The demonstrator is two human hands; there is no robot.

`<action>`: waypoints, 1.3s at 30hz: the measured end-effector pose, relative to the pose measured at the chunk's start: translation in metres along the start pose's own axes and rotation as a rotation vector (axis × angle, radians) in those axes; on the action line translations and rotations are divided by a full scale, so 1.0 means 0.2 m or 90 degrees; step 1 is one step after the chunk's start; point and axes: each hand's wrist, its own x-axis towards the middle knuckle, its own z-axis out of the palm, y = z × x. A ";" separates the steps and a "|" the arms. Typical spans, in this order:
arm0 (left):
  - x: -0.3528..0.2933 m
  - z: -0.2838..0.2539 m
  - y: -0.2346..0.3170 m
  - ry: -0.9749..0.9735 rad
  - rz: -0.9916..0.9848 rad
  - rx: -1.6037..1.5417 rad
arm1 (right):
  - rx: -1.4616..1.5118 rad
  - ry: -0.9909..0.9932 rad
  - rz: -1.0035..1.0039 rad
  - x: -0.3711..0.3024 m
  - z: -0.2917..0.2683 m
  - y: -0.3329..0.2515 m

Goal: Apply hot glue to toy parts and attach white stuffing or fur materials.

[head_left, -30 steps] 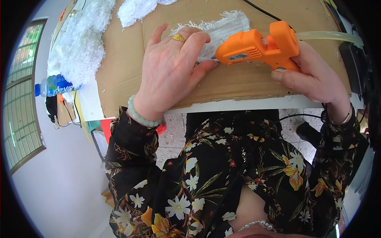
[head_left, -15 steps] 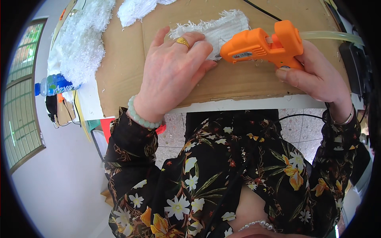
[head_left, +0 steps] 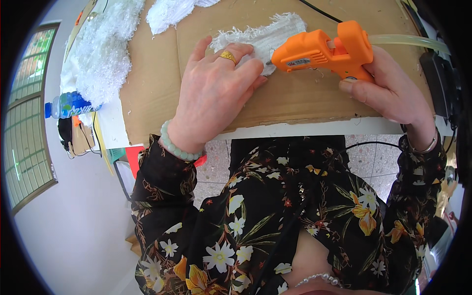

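A strip of white frayed cloth (head_left: 280, 34) lies on the brown cardboard (head_left: 155, 83). My left hand (head_left: 216, 93) rests over its near left part, index finger and thumb bent together on the cloth, the little finger lifted away. In my right hand (head_left: 396, 88) is an orange hot glue gun (head_left: 314, 51), gripped by its handle. Its nozzle points left and sits beside my left fingertips, at the cloth's near edge. I cannot tell whether the tip touches the cloth. A long translucent glue stick (head_left: 408, 41) runs out of the gun's back to the right.
Shaggy white material (head_left: 105, 51) covers the table's left side, with another white piece (head_left: 172, 14) at the far edge. A blue-labelled bottle (head_left: 71, 104) is at the left edge. Black devices (head_left: 435, 81) stand at the right, and a black cable (head_left: 322, 11) crosses the far side.
The glue gun has shifted slightly left and away from me, its nozzle now showing by my left fingers. My left hand keeps its grip on the cloth, almost unmoved.
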 end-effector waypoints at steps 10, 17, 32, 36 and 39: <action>-0.01 0.05 -0.02 0.078 0.015 -0.004 | -0.009 -0.049 0.056 -0.01 -0.03 -0.03; 0.00 0.06 -0.01 0.071 -0.007 -0.003 | -0.014 0.005 0.018 -0.01 0.00 0.00; 0.00 0.02 -0.11 0.053 -0.038 -0.041 | 0.137 0.085 0.125 -0.04 -0.03 -0.06; 0.01 0.03 -0.17 0.161 -0.024 -0.178 | 0.125 0.059 0.088 -0.06 -0.10 0.00; 0.00 0.00 -0.16 0.239 -0.185 -0.380 | 0.134 -0.012 0.194 -0.07 -0.13 0.00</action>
